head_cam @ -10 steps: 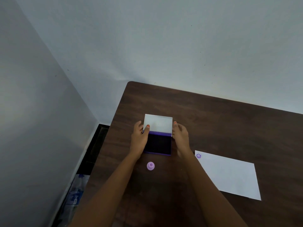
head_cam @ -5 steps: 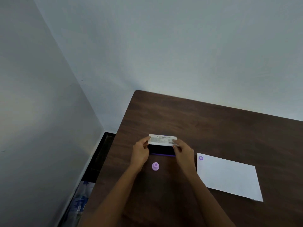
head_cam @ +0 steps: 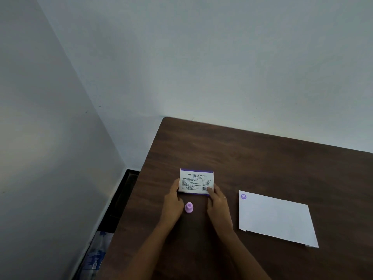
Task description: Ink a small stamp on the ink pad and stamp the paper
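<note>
The ink pad lies on the dark wooden table with its white printed lid down flat. My left hand touches its left edge, and my right hand rests fingertips on its near right corner. A small lilac stamp stands upright on the table between my two hands, untouched. To the right lies a white sheet of paper with one purple stamp mark in its far left corner.
The table's left edge runs close to my left arm, with a dark floor gap beside a pale wall. A plastic bottle lies on the floor at the lower left. A wall stands behind the table.
The ink pad's lid, upright a second ago, has swung down and now lies shut over the pad. Both hands stayed at its sides. The view has tilted upward.
</note>
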`<state>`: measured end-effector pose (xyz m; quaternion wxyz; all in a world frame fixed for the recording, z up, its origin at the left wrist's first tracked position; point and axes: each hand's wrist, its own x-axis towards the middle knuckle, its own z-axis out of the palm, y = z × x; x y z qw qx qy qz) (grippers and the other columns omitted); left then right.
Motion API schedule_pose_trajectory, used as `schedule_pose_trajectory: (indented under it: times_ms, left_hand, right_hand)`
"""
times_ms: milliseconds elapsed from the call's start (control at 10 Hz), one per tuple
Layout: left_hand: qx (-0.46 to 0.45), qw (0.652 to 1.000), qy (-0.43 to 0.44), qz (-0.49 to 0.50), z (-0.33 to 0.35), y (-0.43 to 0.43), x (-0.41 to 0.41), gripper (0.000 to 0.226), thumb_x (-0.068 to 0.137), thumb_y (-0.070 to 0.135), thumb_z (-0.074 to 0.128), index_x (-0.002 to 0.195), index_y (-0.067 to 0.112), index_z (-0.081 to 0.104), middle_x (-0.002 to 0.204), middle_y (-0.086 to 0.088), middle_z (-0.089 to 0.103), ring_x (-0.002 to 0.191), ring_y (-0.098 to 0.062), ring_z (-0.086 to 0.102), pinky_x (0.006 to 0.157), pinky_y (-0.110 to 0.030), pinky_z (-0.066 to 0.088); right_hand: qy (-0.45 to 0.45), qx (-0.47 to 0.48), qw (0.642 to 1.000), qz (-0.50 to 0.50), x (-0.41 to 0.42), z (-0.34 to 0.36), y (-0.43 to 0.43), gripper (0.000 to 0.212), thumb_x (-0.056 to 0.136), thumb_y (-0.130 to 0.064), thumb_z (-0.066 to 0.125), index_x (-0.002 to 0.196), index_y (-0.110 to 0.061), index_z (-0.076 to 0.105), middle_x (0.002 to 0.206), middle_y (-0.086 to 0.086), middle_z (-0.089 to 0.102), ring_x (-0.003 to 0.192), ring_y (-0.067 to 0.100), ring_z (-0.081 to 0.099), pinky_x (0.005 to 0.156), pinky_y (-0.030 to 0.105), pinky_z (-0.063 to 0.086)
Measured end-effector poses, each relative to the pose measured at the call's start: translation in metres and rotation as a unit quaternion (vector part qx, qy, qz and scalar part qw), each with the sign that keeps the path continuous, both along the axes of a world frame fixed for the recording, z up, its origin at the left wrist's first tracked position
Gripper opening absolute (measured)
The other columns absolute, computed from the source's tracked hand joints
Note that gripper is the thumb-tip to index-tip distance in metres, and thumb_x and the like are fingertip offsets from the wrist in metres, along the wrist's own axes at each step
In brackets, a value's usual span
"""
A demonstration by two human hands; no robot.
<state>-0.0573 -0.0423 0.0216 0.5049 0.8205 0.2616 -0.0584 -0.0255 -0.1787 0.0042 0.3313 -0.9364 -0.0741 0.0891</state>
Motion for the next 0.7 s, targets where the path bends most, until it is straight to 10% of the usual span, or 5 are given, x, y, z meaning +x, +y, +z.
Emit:
schedule_pose_trajectory:
  times_ms: [400,700]
  left_hand:
    - [0.100,0.994,-0.003,-0.034,-0.014,0.001,0.000,0.050,0.089,-0.005,0.039,0.136,0.012,0.035,0.146,-0.009,0.036,0.134,-0.020,0.031,0.108,-0.032,0.028]
    - [0.202,0.974,-0.088,-0.050,0.015,-0.005,0.031,0.050,0.095,0.020,0.042,0.140,0.015,0.023,0.151,-0.007,0.026,0.138,-0.019,0.022,0.111,-0.033,0.020]
  right_hand:
    - [-0.057,-0.134,0.988,0.060,-0.007,-0.013,0.000,0.053,0.088,-0.002,0.040,0.137,-0.015,0.026,0.152,0.014,0.015,0.138,0.026,0.021,0.112,0.035,0.023]
    - [-0.122,0.025,0.990,-0.064,0.031,0.034,-0.006,0.023,0.089,-0.009,0.047,0.110,-0.005,0.055,0.121,0.016,0.058,0.113,0.027,0.052,0.099,0.037,0.038]
